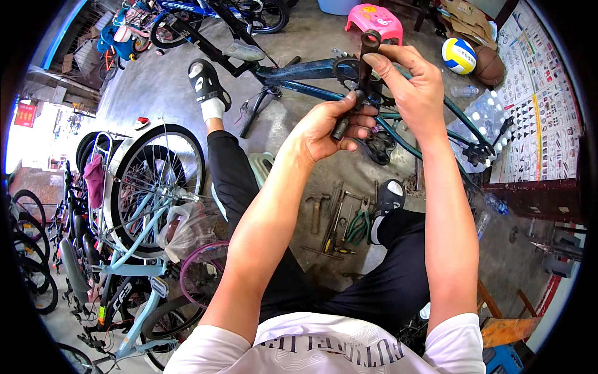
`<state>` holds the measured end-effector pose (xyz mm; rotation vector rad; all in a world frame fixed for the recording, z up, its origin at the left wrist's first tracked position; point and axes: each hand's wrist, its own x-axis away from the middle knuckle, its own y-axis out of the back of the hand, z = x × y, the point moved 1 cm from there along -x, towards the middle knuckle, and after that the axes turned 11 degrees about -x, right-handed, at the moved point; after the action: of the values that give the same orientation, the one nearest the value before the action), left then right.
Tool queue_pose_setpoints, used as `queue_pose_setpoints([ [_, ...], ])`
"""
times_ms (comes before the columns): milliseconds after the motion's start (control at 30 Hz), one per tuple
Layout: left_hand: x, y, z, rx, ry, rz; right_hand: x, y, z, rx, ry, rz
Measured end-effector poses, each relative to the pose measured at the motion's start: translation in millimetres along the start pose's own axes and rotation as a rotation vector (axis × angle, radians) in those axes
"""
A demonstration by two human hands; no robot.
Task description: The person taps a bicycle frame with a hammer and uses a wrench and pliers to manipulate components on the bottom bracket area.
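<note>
In front of me both hands are on a dark metal tool [364,73] that looks like a socket wrench, with a hollow round end at the top and a cylindrical end at the bottom. My left hand [330,126] has its fingers round the lower part. Higher up, the thumb and fingers of my right hand [411,81] grip the upper part. Just behind them lies a dark teal bicycle frame [299,70], its chainring [344,67] partly covered by the tool and hands. The fingers hide the tool's middle.
Between my feet on the floor lie a hammer [316,212], green-handled pliers [358,228] and several other tools. To the left stand bicycles and a spoked wheel [156,184]. A pink stool [375,22], a volleyball [459,56], a brown ball [489,66] and wrapped bottles [489,118] are beyond.
</note>
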<state>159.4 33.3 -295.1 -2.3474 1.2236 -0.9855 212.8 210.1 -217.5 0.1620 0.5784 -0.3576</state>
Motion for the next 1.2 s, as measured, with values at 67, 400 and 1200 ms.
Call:
queue_pose_setpoints([
  [67, -2, -6, -3, -0.077, -0.006, -0.116, 2, 2, -2, 0.024, -0.009, -0.018],
  [400, -4, -46, 5, -1.635, -0.359, -0.942, -2, -2, 0, -0.009, -0.015, -0.023],
  [1200, 0, -4, 1, 0.007, -0.012, -0.087, 0, -2, 0, 0.021, 0.004, -0.012],
])
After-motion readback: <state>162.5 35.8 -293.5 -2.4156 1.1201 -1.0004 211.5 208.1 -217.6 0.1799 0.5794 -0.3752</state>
